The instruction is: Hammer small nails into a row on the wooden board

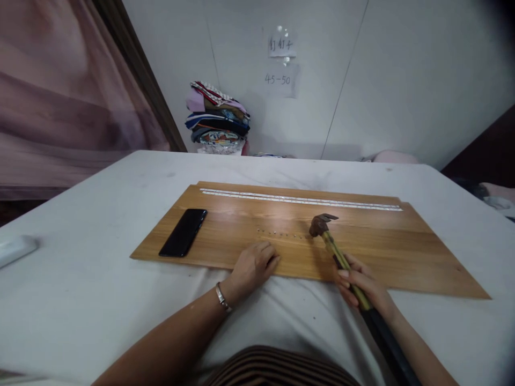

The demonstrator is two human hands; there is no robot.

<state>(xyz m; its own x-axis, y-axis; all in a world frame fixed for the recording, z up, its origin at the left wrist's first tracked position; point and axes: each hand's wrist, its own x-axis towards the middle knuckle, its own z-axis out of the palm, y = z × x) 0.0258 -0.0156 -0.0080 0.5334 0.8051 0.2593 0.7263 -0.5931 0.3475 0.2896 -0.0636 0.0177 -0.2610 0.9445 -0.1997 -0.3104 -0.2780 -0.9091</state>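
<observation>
My right hand is closed around the handle of a claw hammer, whose rusty brown head is tilted over the wooden board. A row of several small nails runs across the middle of the board, its right end close to the hammer head. My left hand rests on the board's near edge just below the nails. Its fingers are curled in, and whatever may be inside them is hidden.
A black phone lies on the board's left part. Two white strips with markings run along its far edge. The board lies on a white-covered table. Beyond the table are folded clothes, and a pale object is at the left.
</observation>
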